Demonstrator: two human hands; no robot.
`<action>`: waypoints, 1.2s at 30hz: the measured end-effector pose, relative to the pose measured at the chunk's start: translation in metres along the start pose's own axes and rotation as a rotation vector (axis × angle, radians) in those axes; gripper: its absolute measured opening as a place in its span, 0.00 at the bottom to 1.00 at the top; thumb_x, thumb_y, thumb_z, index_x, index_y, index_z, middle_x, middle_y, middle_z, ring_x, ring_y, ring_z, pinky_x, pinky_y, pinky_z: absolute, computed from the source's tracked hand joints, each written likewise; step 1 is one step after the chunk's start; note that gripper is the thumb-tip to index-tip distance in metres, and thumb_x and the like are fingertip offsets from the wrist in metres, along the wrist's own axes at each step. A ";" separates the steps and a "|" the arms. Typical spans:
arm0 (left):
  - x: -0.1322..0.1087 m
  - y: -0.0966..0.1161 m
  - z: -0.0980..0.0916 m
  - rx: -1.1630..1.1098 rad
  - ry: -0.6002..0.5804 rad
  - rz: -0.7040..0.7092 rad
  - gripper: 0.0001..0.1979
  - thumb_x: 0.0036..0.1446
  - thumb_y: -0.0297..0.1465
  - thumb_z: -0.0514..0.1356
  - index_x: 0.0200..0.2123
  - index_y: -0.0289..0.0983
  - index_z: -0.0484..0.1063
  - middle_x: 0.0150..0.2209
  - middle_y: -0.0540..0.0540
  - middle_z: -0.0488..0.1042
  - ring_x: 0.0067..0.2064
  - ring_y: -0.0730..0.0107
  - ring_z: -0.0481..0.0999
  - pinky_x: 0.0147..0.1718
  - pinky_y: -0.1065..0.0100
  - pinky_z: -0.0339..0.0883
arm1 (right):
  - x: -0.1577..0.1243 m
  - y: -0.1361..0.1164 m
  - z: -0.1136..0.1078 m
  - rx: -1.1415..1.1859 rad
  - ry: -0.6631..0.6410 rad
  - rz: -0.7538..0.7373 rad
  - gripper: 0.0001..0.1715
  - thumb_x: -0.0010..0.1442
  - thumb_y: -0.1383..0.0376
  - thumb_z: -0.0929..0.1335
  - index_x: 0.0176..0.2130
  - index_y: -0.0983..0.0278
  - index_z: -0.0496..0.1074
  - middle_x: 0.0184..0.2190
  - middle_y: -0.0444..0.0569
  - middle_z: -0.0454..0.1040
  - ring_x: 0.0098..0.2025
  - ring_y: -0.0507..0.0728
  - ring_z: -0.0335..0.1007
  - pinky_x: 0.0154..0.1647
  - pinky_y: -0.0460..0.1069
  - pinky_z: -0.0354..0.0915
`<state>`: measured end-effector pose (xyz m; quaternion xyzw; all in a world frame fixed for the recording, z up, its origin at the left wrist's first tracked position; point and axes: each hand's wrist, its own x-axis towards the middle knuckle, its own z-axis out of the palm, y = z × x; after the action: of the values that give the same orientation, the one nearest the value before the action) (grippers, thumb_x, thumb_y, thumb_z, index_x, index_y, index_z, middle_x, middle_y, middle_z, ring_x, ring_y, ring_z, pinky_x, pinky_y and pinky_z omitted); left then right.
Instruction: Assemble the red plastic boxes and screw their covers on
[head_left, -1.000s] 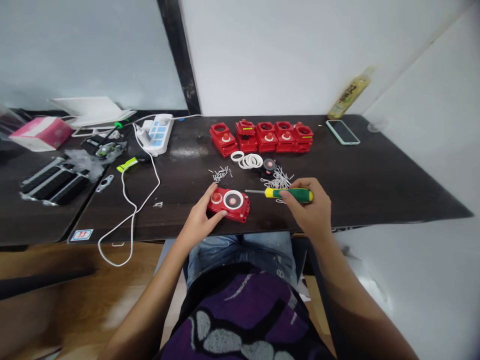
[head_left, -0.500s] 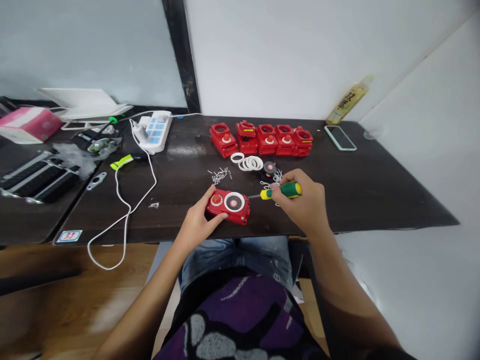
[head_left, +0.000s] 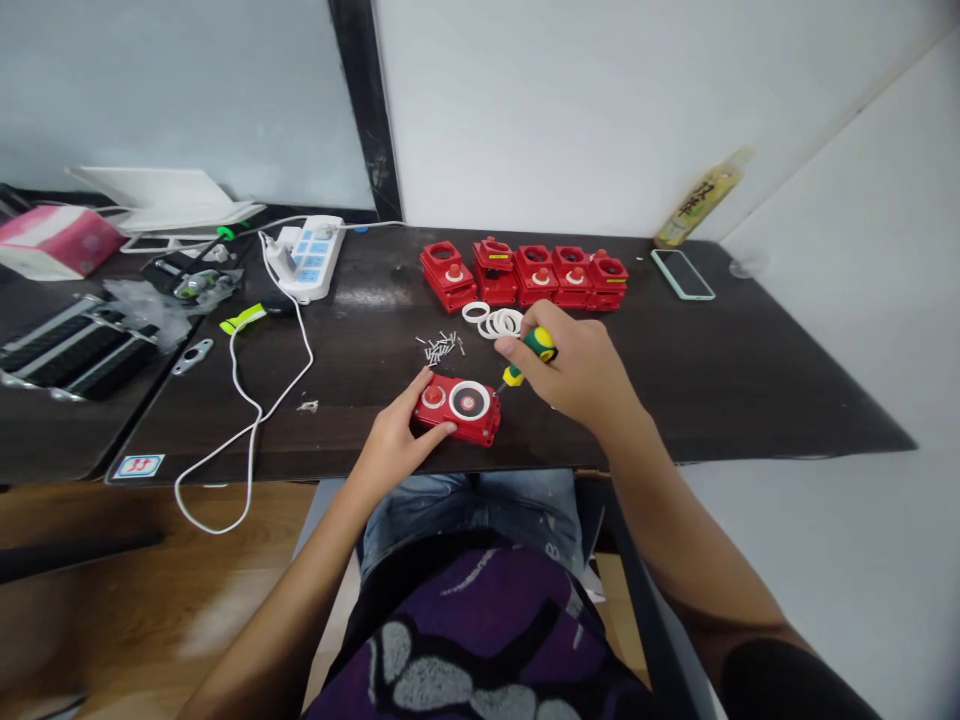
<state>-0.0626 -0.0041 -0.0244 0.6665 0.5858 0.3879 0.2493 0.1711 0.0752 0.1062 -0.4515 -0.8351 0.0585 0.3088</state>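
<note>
A red box (head_left: 480, 430) with a red button and a white-ringed black disc lies flat near the table's front edge. My left hand (head_left: 405, 428) grips its left end, thumb along the near side and fingers at the far side. In my right hand (head_left: 574, 365) is a green and yellow screwdriver (head_left: 538, 345), tilted, its tip at the box's far right corner. Whether the tip sits in a screw is too small to tell. Just behind the box lie loose screws (head_left: 441, 348) and several white rings (head_left: 475, 313), partly covered by my right hand.
Several similar red boxes (head_left: 535, 290) stand in a row at the back. A phone (head_left: 682, 275) and a leaning yellow bottle (head_left: 697, 208) are at the back right. To the left lie a power strip (head_left: 319, 262), a looped white cable (head_left: 259, 415) and a yellow-green tool (head_left: 244, 319).
My right hand has moved left and away from me, tipping the screwdriver from nearly flat to steeper. Its hand now covers the black parts behind. The left hand and box stay put.
</note>
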 end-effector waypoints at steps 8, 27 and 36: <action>0.000 0.000 0.000 -0.007 -0.013 -0.030 0.41 0.61 0.43 0.68 0.73 0.38 0.59 0.69 0.38 0.70 0.67 0.51 0.74 0.67 0.53 0.67 | 0.008 -0.002 0.015 0.064 0.101 -0.073 0.18 0.68 0.51 0.66 0.31 0.58 0.65 0.19 0.39 0.62 0.21 0.52 0.55 0.27 0.49 0.52; 0.000 0.003 -0.003 -0.012 -0.023 -0.045 0.42 0.61 0.43 0.68 0.73 0.38 0.60 0.68 0.38 0.71 0.65 0.50 0.76 0.65 0.54 0.69 | 0.020 0.017 0.047 0.123 0.337 -0.161 0.17 0.68 0.52 0.63 0.31 0.57 0.67 0.22 0.41 0.69 0.22 0.52 0.60 0.28 0.49 0.61; 0.001 0.000 -0.003 -0.033 -0.021 -0.066 0.43 0.59 0.44 0.70 0.73 0.41 0.61 0.67 0.39 0.72 0.64 0.50 0.77 0.65 0.53 0.69 | 0.023 0.010 0.049 0.184 0.335 -0.222 0.15 0.68 0.55 0.63 0.31 0.58 0.65 0.22 0.41 0.69 0.23 0.52 0.62 0.28 0.49 0.61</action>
<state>-0.0649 -0.0037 -0.0220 0.6466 0.5985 0.3819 0.2791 0.1410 0.1076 0.0738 -0.3299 -0.8079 0.0241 0.4878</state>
